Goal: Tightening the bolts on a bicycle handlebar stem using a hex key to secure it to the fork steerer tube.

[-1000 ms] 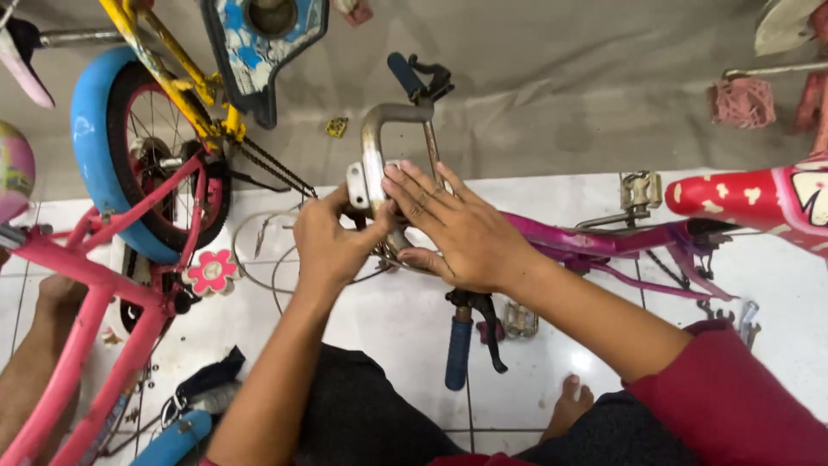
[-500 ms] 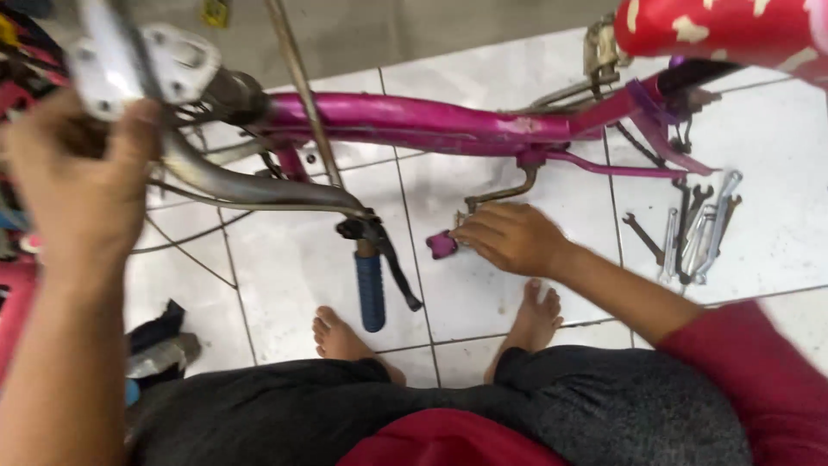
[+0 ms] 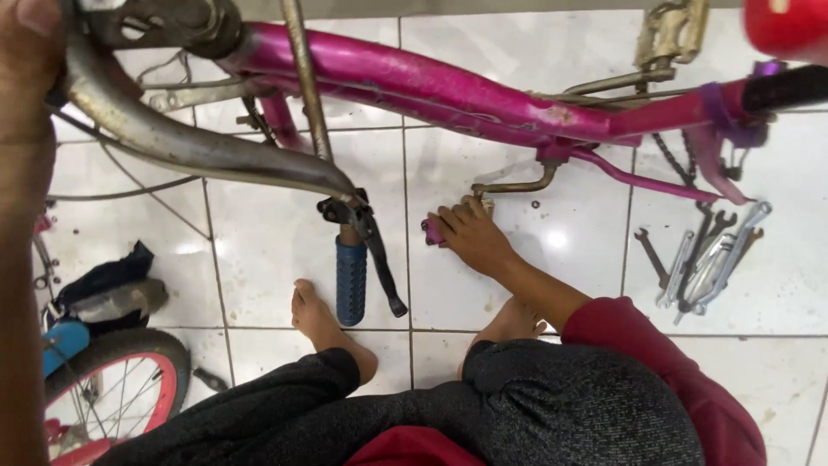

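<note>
A magenta bicycle frame (image 3: pixel 431 86) lies across the white tiled floor in front of me. My left hand (image 3: pixel 26 78) is at the top left, closed around the head of the grey metal handlebar (image 3: pixel 190 147). The handlebar curves down to a blue grip (image 3: pixel 351 280) with a black brake lever (image 3: pixel 379 259). My right hand (image 3: pixel 474 237) reaches down to the floor. Its fingers are wrapped over a small pink pedal (image 3: pixel 431 230) at the end of the crank arm (image 3: pixel 517 184).
Several wrenches (image 3: pixel 707 259) lie on the tiles at the right. A small wheel with a pink rim (image 3: pixel 112 388) and a dark cloth (image 3: pixel 103 285) sit at the lower left. My bare feet (image 3: pixel 323 324) rest under the frame. A worn pedal (image 3: pixel 668 30) sticks up at the top.
My right hand has left the handlebar stem and dropped to the pink pedal on the floor. My left hand has stayed on the stem, and the view has tilted downward.
</note>
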